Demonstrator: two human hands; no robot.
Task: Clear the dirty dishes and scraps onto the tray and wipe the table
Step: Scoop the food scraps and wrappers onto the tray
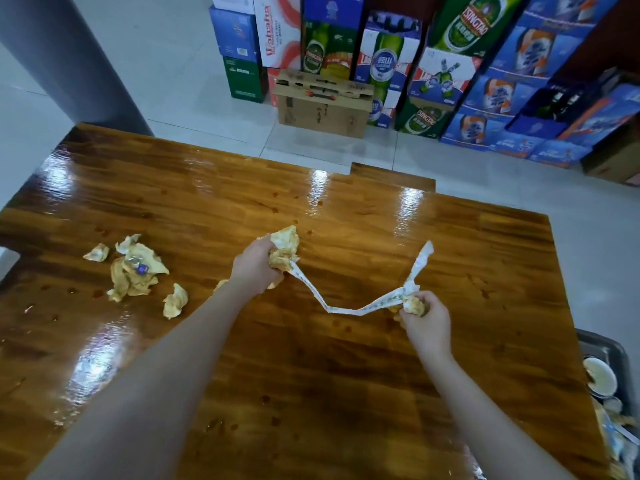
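Observation:
My left hand grips a wad of stained, crumpled napkins over the middle of the glossy wooden table. My right hand grips a smaller soiled wad. A long white paper wrapper strip hangs between the two hands, its free end sticking up. More crumpled napkins, with a bottle cap among them, lie at the left, and one loose piece lies nearer me. A metal tray with dirty dishes peeks in at the right edge.
Reddish sauce drops dot the tabletop. Stacked drink cartons and a brown cardboard box stand on the tiled floor beyond the table. A grey pillar rises at the far left.

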